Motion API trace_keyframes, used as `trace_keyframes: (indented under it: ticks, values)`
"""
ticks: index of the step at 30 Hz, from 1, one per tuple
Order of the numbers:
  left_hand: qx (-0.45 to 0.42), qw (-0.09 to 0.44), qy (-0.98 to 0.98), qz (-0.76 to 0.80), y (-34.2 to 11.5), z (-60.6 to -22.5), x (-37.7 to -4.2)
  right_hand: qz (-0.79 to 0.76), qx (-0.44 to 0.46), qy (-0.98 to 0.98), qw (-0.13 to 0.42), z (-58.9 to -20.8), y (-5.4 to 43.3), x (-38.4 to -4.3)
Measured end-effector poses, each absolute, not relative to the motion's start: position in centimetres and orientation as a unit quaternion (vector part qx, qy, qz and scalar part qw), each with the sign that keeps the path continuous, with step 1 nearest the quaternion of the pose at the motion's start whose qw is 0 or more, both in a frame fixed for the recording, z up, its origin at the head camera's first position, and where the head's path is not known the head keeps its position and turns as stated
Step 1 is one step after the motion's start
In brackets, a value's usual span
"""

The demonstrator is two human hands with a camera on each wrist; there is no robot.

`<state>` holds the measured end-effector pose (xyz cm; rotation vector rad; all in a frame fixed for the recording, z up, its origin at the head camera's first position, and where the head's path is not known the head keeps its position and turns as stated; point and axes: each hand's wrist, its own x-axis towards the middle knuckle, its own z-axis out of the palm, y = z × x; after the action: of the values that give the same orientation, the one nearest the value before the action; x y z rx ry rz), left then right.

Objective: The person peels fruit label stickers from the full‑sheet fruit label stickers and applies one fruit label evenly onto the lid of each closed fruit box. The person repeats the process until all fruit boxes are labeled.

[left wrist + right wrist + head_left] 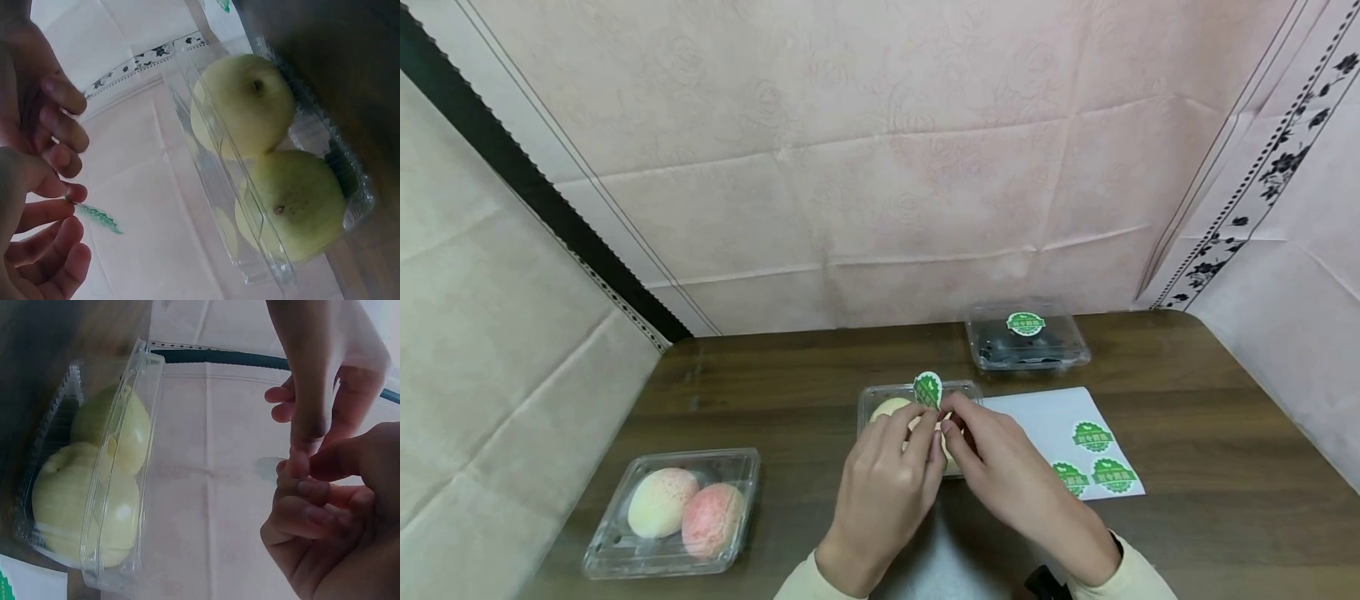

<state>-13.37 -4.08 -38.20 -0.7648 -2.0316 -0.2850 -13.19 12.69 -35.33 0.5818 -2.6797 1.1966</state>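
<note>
My left hand pinches a round green-and-white sticker by its lower edge, between thumb and fingertip. Beside it my right hand has curled fingers, with their tips right at the left fingertips; I cannot tell whether they hold the sticker's edge. Behind and below both hands stands a clear plastic box, partly hidden by them. Two pale yellow-green round fruits lie inside it. In the right wrist view the sticker shows as a pale blur next to the fingertips.
A white sheet with several green stickers lies right of the hands. At the back right stands a clear box with dark contents and a green label. Another box at left holds one yellowish and one pink round fruit.
</note>
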Motion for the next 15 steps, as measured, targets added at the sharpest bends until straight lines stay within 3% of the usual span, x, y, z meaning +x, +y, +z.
trace_keyframes:
  ticks: [4,8,11,15]
  values:
    - [-0.321,0.455,-0.823,-0.113,-4.0,-38.0,-13.3,0.419,0.205,-0.881,0.082,-35.2,13.3,-13.5]
    - [-0.315,0.428,-0.822,-0.206,-4.4,-37.9,-13.5,0.437,0.22,-0.866,0.1,-35.3,13.9,-13.9]
    - [-0.289,0.393,-0.823,-0.292,-4.9,-37.8,-13.8,0.451,0.227,-0.856,0.108,-35.4,14.2,-14.2]
    - [-0.229,0.32,-0.825,-0.405,-5.7,-37.6,-14.4,0.481,0.219,-0.845,0.079,-35.6,14.7,-14.4]
